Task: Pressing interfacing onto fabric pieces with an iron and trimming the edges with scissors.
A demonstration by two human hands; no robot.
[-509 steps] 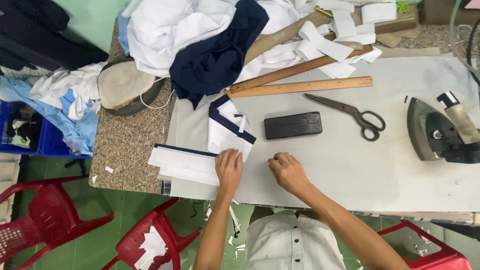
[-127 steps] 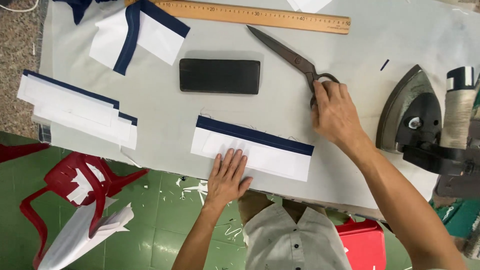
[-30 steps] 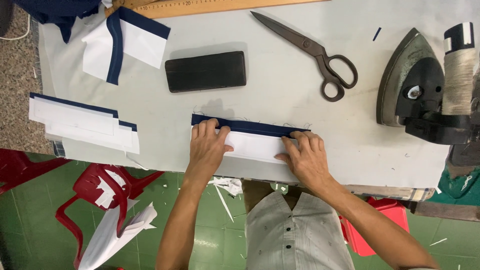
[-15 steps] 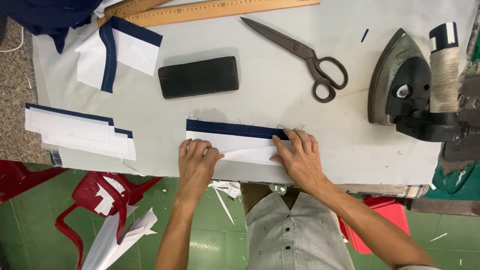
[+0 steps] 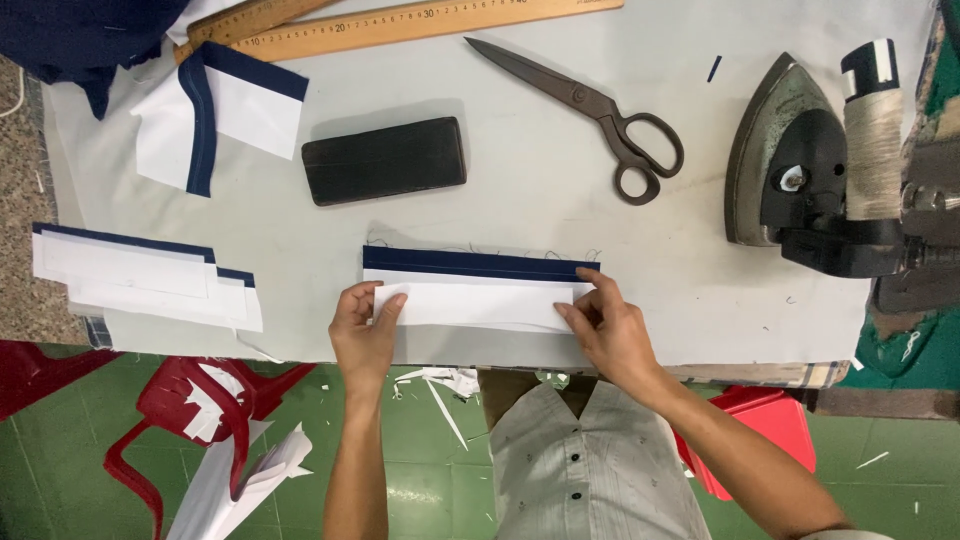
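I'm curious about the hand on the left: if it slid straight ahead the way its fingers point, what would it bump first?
Probably the black rectangular block. The left hand points up across the white strip's navy edge.
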